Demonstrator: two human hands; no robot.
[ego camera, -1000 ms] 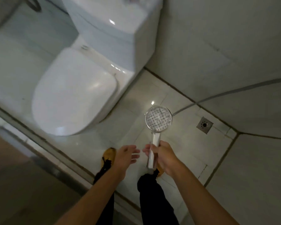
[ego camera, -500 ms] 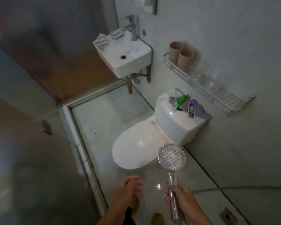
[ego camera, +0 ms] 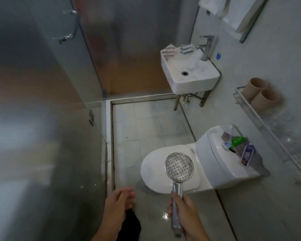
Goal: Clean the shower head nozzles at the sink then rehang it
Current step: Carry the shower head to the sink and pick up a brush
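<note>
**Shower head in right hand, nozzle face up, sink far ahead**

Far left: frosted glass shower panel (ego camera: 33, 119), blurred, with chrome door handle (ego camera: 68, 26) near top. Behind it a second frosted pane, orange-brown glow showing through. Metal threshold strip (ego camera: 137, 98) along floor at base of glass, pale tiled floor (ego camera: 146, 122) past it.

Bottom centre-left: left hand (ego camera: 118, 204), palm down, fingers loosely bent and close together, holding nothing. Hovers above dark trouser leg (ego camera: 130, 225). Well apart from shower head.

Centre-right: right hand (ego camera: 186, 213), fingers wrapped round chrome handle, thumb along left side. Shower head (ego camera: 179, 168) upright in that grip, round nozzle face toward camera, dotted nozzle pattern visible. Overlaps closed toilet lid (ego camera: 155, 171) in view; contact with lid not determinable, looks held above it.

Upper centre-right: white wall-mounted sink (ego camera: 189, 80), well apart from shower head, drain hole in middle of basin. Chrome tap (ego camera: 206, 47) at back right corner. Striped folded cloths (ego camera: 170, 50) on back left rim.

Right: toilet tank (ego camera: 215, 162) with clear bag, green tube (ego camera: 236, 140) and purple-white tube (ego camera: 247, 156) on top. Above it on wall, metal wire shelf (ego camera: 261, 122) with two beige cups (ego camera: 261, 93) lying tilted at its far end. Top right: mirror edge (ego camera: 250, 23) and white towel (ego camera: 214, 5).
</note>
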